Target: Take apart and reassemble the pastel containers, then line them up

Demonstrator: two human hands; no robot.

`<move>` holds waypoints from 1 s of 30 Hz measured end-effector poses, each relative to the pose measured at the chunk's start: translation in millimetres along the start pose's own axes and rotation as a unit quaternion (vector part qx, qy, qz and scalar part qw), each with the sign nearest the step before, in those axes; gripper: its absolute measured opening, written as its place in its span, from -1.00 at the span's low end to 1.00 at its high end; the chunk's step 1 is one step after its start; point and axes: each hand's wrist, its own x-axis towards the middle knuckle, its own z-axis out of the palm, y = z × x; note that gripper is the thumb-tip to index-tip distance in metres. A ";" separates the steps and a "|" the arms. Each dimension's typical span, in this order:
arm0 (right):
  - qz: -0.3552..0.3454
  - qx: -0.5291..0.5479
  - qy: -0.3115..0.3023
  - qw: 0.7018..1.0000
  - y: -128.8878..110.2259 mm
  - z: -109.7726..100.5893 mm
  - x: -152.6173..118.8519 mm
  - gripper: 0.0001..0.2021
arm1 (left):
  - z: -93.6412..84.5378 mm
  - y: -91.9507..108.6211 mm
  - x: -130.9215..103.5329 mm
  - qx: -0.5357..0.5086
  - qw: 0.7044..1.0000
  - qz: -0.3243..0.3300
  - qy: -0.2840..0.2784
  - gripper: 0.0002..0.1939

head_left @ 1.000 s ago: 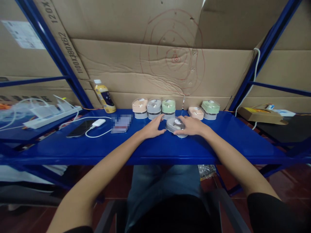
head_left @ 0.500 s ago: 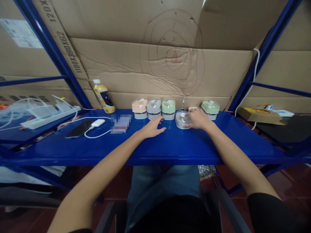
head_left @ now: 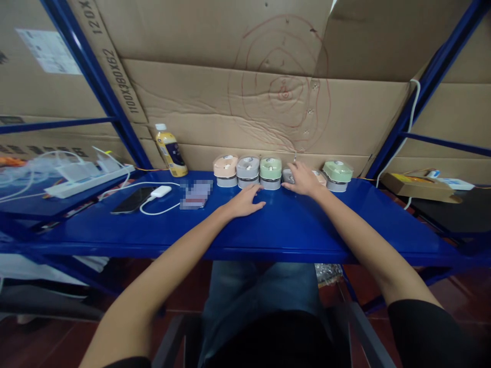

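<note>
Along the back of the blue table (head_left: 291,230) stands a row of small lidded boxes: a pink one (head_left: 226,171), a grey one (head_left: 248,172), a green one (head_left: 270,173), a second grey one (head_left: 288,177), a second pink one (head_left: 319,177) and a second green one (head_left: 337,176). My right hand (head_left: 303,180) is on the second grey box, fingers curved over it and hiding much of it. My left hand (head_left: 245,201) rests on the table in front of the first grey and green boxes, thumb and fingers apart, holding nothing.
A yellow bottle (head_left: 171,152) stands at the back left. In front of it lie a black phone (head_left: 132,200), a white adapter with a cable (head_left: 160,192) and a blurred flat item (head_left: 196,194). A power strip (head_left: 90,181) is far left, an open carton (head_left: 420,187) far right.
My right hand has pushed the second grey box back into the row, beside the first green one. My left hand has stayed in place. The view has shifted slightly.
</note>
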 end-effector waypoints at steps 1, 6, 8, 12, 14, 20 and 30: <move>0.003 0.016 0.003 1.000 -9.0 -1.7 5.0 -0.14 | 0.2 -0.5 0.1 0.001 1.000 0.002 0.001 -0.41; 0.099 0.033 -0.016 0.994 -55.0 2.6 36.5 -0.01 | 0.4 -3.0 -0.9 0.008 1.000 0.006 0.015 -0.47; 0.114 0.029 -0.022 0.993 -63.8 6.5 43.2 -0.07 | 0.4 -3.9 -1.3 0.005 1.000 0.008 0.021 -0.49; 0.090 0.058 0.013 0.994 -54.8 4.4 35.8 -0.16 | 1.0 -6.9 1.5 -0.023 0.998 0.010 0.049 -0.51; 0.069 0.106 0.053 0.991 -40.4 -3.2 23.7 -0.17 | 0.7 -9.9 5.2 -0.072 0.994 -0.006 0.086 -0.45; -0.064 0.423 0.018 0.904 2.2 -23.3 -24.3 -0.19 | -11.9 -21.3 9.4 -0.332 0.938 -0.046 0.089 -0.14; -0.125 0.526 -0.257 0.801 10.0 -4.8 -49.4 0.06 | -11.1 -17.9 0.1 -0.274 0.960 0.001 -0.062 0.06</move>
